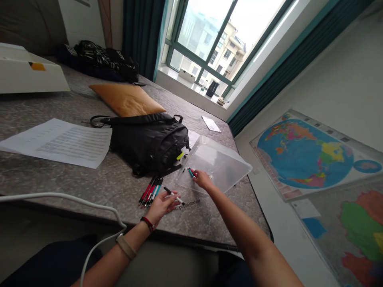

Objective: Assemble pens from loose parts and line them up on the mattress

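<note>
Between the fingers of my left hand (161, 206) is a white pen with black ends (176, 197), held slantwise just above the mattress. A bunch of red, black and teal pens (151, 190) lies right beside that hand. My right hand (202, 179) reaches into a clear plastic box (223, 157), its fingers closed around pens (191, 172), one teal and one red. How many pens it grips is partly hidden by the fingers. A black backpack (146, 143) lies behind the pen bunch, next to the box.
A printed sheet (68, 143) lies left of the backpack, and an orange cushion (128, 99) is behind it. One white cable (74, 197) crosses the near left edge. Further back are dark clothes (98, 59) and a white box (26, 71). A wall map (311, 151) hangs at right.
</note>
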### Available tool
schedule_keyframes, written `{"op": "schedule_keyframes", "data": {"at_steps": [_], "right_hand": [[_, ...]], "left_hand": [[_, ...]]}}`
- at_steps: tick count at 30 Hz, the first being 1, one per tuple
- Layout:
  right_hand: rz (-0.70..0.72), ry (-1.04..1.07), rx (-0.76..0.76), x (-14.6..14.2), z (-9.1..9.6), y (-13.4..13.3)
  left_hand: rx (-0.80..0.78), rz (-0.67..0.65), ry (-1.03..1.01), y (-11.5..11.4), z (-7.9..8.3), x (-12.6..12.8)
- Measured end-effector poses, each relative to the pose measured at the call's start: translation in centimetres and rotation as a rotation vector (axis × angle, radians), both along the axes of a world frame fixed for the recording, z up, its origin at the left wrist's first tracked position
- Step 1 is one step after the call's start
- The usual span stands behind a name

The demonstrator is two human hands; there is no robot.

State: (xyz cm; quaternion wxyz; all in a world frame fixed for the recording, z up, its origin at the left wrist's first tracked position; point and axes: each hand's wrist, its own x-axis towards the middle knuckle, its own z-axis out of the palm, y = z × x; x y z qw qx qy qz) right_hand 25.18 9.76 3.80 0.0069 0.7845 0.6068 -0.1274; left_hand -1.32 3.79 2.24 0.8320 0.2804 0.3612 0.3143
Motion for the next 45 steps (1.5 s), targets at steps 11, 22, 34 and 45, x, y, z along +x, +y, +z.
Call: {"op": "schedule_keyframes", "data": {"at_steps": [11,22,34,45], "right_hand": [[0.031,-0.101,0.010,0.7,-0.5,-1.5],[-0.005,-0.108,-0.006,0.0,0.3,2.4],[0.105,-0.069,-0.059,-1.5,-1.8,5.9],[0.125,-0.043,-0.024,-1.6,-1.9,5.3]], "left_hand": [[0.046,-0.094,0.066,0.0,-0.3,0.2],[0.047,-0.102,0.070,0.1,-2.2,0.9],[0.034,-0.105,0.059,0.5,-2.3,1.0],[0.003,-0.102,0.050,0.4,-2.3,1.1]]}}
